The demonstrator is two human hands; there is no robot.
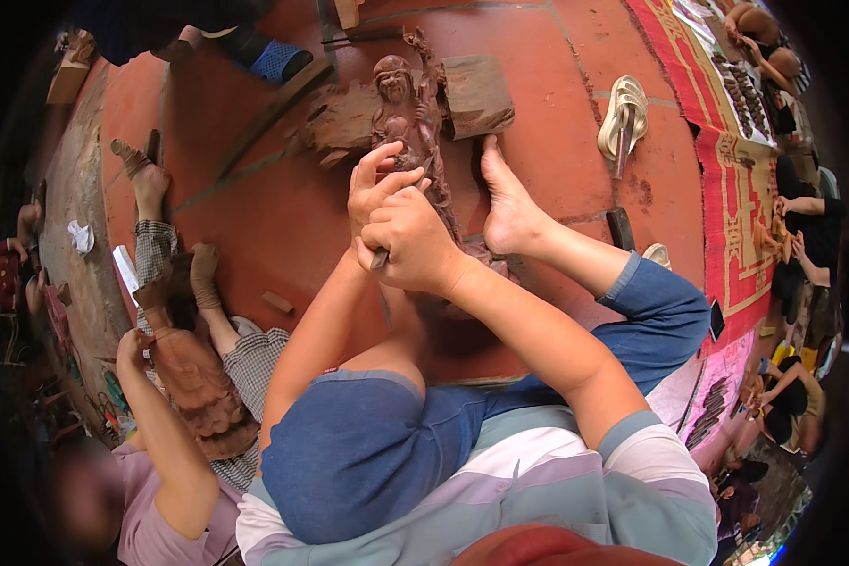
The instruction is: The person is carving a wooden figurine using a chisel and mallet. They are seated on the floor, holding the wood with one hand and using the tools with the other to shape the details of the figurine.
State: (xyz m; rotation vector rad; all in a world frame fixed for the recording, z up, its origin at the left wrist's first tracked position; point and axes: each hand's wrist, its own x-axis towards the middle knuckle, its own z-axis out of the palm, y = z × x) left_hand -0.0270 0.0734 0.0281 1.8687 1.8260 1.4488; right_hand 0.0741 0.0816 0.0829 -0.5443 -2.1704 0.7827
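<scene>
A dark brown wooden figurine (394,92) of a bearded figure with a staff leans back on wood blocks in front of me. My right hand (410,241) is closed in a fist around a slim carving chisel (380,258), whose handle end pokes out below the fist. My left hand (373,193) is just beyond it, fingers bent around the chisel's front part and against the figurine's middle. The blade tip is close to the carved surface; its exact contact is hidden by my fingers. My bare foot (514,212) is beside the figurine's lower right.
A squared wood block (478,96) and a rough log piece (335,123) prop the figurine. A pale sandal (623,113) lies on the red tile floor, right of a co-worker's larger carving (198,377) at left. A red patterned mat (726,236) runs along the right, with other people beyond.
</scene>
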